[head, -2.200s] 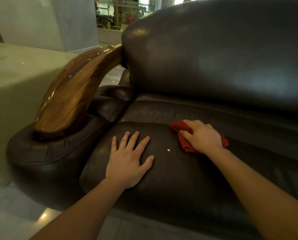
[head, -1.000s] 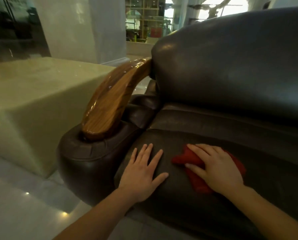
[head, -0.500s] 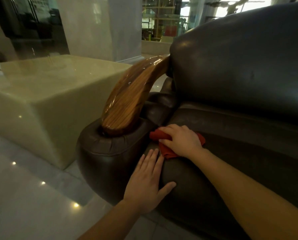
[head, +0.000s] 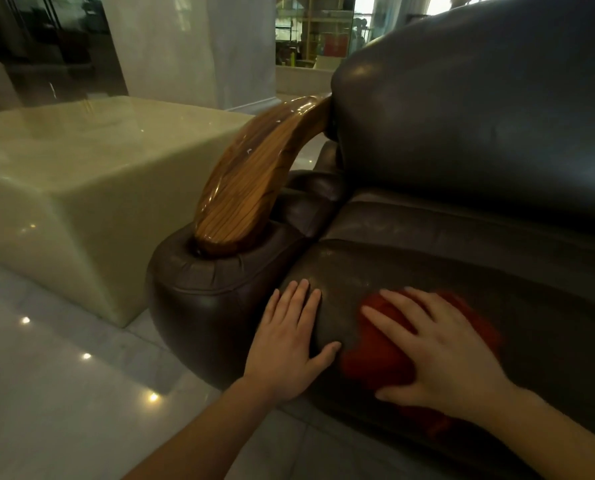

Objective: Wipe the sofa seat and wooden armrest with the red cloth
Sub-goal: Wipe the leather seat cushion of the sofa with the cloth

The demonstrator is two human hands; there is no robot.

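The dark brown leather sofa seat [head: 427, 258] fills the right half of the view. My right hand [head: 438, 344] presses flat on the red cloth [head: 375, 362] near the seat's front edge, fingers spread over it. My left hand [head: 289, 341] rests flat on the seat's front left corner, fingers apart, holding nothing, just left of the cloth. The glossy curved wooden armrest [head: 251, 181] rises from the padded leather arm [head: 206, 292] behind my left hand, clear of both hands.
A large pale stone block table [head: 81, 174] stands left of the sofa, close to the arm. Polished tiled floor [head: 46, 393] lies in front. The sofa backrest [head: 479, 109] rises behind the seat. A pillar and shelves stand far behind.
My right hand has pulled the red cloth from beside the armrest base back toward the seat's front edge. The left hand has stayed on the seat corner.
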